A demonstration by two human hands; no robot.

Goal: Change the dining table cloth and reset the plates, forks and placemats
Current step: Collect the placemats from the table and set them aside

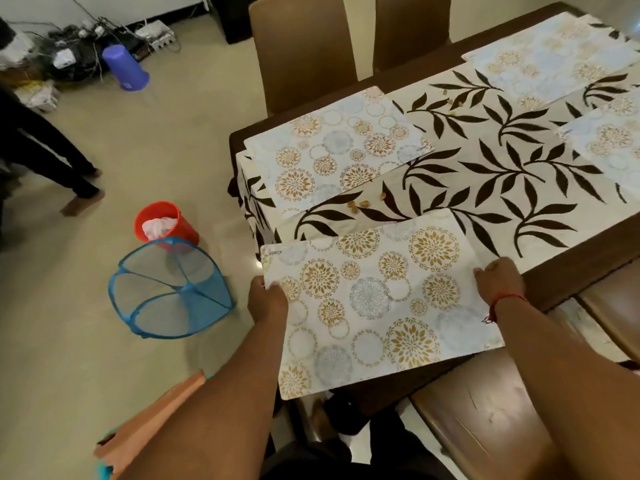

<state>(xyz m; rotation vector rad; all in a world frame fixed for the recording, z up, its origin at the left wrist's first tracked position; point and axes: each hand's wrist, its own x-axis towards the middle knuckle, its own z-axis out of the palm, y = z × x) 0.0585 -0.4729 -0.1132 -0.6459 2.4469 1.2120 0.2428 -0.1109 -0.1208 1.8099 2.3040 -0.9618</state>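
A placemat is held by both hands at the near edge of the dining table.

The table (571, 251) is covered by a cloth (485, 168) printed with dark leaves, on which three more mats lie, the nearest of them (339, 147) at the far corner. The held placemat (374, 306) juts out past the table edge; it is gripped on its left side by the left hand (268, 299) and on its right side by the right hand (498, 280). A blue mesh basket (169, 289) and a red bucket (166, 221) are seen on the floor. Small crumbs (358, 204) are scattered on the cloth.
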